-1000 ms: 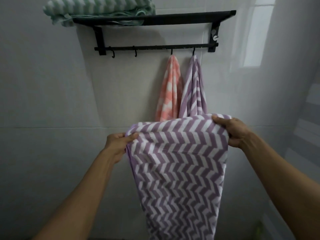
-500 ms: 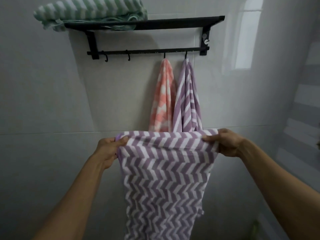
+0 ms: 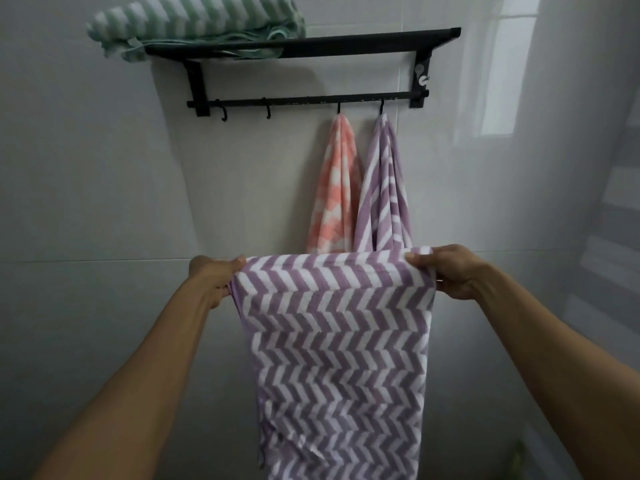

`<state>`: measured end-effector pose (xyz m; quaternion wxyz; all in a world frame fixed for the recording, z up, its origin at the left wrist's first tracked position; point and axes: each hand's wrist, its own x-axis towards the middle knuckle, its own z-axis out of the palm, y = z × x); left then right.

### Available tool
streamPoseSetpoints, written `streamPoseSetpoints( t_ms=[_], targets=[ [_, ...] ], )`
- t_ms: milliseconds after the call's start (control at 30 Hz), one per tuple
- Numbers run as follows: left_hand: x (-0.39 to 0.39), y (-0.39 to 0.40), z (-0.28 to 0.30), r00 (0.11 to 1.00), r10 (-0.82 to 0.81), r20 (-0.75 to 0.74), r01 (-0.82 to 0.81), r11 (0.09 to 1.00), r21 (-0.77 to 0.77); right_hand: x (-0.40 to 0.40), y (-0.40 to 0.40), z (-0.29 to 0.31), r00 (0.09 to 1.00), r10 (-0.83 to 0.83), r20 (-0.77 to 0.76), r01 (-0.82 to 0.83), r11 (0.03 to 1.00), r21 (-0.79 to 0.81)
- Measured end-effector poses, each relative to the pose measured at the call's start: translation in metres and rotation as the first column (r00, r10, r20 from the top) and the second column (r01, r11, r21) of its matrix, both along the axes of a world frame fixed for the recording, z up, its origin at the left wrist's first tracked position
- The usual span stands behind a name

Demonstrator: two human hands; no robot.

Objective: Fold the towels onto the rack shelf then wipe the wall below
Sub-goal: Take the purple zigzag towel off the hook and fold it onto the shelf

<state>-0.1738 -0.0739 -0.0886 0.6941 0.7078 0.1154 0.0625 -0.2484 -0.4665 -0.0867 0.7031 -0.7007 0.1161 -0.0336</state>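
Where hooks hold towels (image 3: 337,188): rack (image 3: 304,46).

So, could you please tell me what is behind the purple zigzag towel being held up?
Behind the held purple towel, the pink towel and a second purple towel hang from hooks on the black rack. Their upper parts show; their lower ends and the wall there are covered.

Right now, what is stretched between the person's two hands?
In the head view, the top edge of a purple zigzag towel spans from the left hand to the right hand; the rest hangs down.
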Motion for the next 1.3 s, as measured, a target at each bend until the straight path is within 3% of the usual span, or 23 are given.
streamPoseSetpoints(
  t_ms=[167,233,333,533,800,1033,1300],
  targets=[
    [0.004,0.004,0.018,0.987,0.081,0.142,-0.082,0.997,0.001,0.010,0.008,0.015,0.995,-0.093,0.039,0.093,0.996,0.003],
    [0.003,0.002,0.022,0.982,0.043,0.184,-0.040,0.999,-0.020,0.016,0.006,0.023,0.991,-0.126,0.049,0.127,0.992,-0.010],
    [-0.001,-0.003,0.019,0.989,-0.083,0.123,0.078,0.996,0.041,0.018,0.005,0.028,0.986,-0.165,0.029,0.167,0.982,-0.086],
    [0.001,0.006,0.023,0.990,0.041,0.134,-0.040,0.999,-0.008,0.013,0.010,0.032,0.968,-0.232,0.091,0.236,0.971,-0.036],
    [0.004,0.001,0.035,0.980,0.057,0.191,-0.064,0.998,0.029,0.007,0.009,0.044,0.988,-0.081,0.128,0.091,0.993,-0.070],
    [-0.003,-0.002,0.037,0.981,0.045,0.187,-0.062,0.995,0.083,0.012,0.008,0.041,0.980,-0.137,0.145,0.169,0.956,-0.241],
    [-0.007,0.003,0.037,0.992,0.023,0.126,-0.039,0.991,0.126,0.008,0.007,0.041,0.988,-0.124,0.093,0.148,0.938,-0.312]
  ],
)
